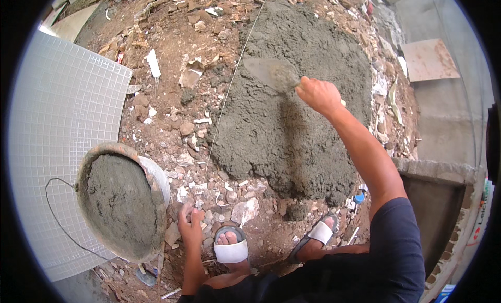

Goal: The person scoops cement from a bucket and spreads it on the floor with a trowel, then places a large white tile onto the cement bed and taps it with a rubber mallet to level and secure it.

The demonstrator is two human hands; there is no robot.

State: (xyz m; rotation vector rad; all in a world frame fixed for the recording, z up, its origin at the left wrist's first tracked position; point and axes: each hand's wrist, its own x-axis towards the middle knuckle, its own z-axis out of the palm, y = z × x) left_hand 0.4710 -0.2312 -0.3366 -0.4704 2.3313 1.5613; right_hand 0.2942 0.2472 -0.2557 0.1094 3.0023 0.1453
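Note:
My right hand [319,96] is closed round the handle of a trowel, reaching forward over a patch of wet grey mortar [323,141]. The trowel's blade [266,72] lies flat against the mortar's surface, pointing left, its metal smeared with cement. Low on the left, my left hand [191,222] hangs above the rubble with loosely bent fingers a little apart and nothing visible in them. Beside it stands a bucket [159,178] filled with mortar, its wire handle [57,219] hanging down on the left side.
A taut string [228,92] runs along the mortar's left edge. Stony soil [180,125] with rubble surrounds the patch. White-gridded tile sheeting [68,105] stands at left. A pinkish board [430,60] and a concrete-rimmed opening [433,170] lie at right. My sandalled feet [231,252] stand near the mortar.

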